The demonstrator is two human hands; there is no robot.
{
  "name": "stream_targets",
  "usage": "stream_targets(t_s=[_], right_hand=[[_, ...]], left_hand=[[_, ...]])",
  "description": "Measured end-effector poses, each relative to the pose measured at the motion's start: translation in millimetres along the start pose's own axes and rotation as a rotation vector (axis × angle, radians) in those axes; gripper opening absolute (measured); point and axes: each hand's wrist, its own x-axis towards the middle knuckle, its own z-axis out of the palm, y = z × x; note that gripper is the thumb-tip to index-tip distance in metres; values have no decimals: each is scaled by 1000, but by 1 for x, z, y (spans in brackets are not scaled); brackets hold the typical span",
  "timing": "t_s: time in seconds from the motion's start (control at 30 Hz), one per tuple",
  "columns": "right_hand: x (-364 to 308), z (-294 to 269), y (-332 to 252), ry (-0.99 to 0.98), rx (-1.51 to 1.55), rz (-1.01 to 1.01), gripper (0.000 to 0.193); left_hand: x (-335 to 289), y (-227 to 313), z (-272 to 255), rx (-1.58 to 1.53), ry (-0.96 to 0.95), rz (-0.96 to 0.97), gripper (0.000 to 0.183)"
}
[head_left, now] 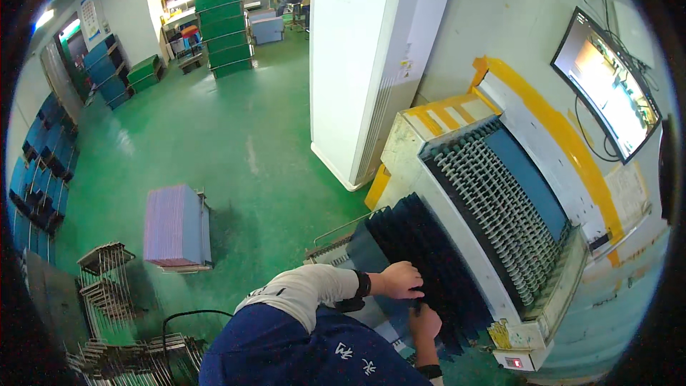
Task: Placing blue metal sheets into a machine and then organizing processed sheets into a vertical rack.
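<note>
At the lower left, bare wire racks [107,279] stand bunched on the floor, probably to be near when boards need slotting in; beside them a stack of boards [175,225] with purplish edges stands on end in a frame, a pose that likely keeps the faces from rubbing. The left hand [401,280] lies over the dark sheets [421,236], its fingers curled inward, and the right hand [425,323] comes up from below almost to meet it, fingers bent too; whether either grips a sheet edge I cannot tell, as the fingertips are lost against the dark. Those sheets sit fanned and overlapping between the person and the roller machine [493,207], seemingly so that each edge can be picked out singly, while a smooth grey-blue panel [366,249] lies flat at their left. As for the room, blue crates [46,150] line the left wall, the glossy green floor [200,129] catches the light, and green crates [221,28] rise in a column farther back, with two seated people beyond. A tall white cabinet [346,64] stands mid-room, and a monitor [604,86] hangs tilted on the right wall.
</note>
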Motion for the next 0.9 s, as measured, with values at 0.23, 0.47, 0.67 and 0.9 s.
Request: stream_targets(t_s=[0.23, 0.47, 0.67, 0.9], right_hand=[[-4, -2, -3, -20, 1, -15, 35], [-11, 1, -4, -35, -17, -31, 33], [-20, -6, -12, -13, 12, -62, 32], [-21, -3, -10, -28, -4, -67, 33]], left_hand=[[-4, 5, -2, 19, 1, -38, 33], [-12, 9, -1, 30, 36, -37, 33], [-17, 12, -1, 39, 44, -41, 31], [-19, 15, -5, 42, 21, -54, 30]])
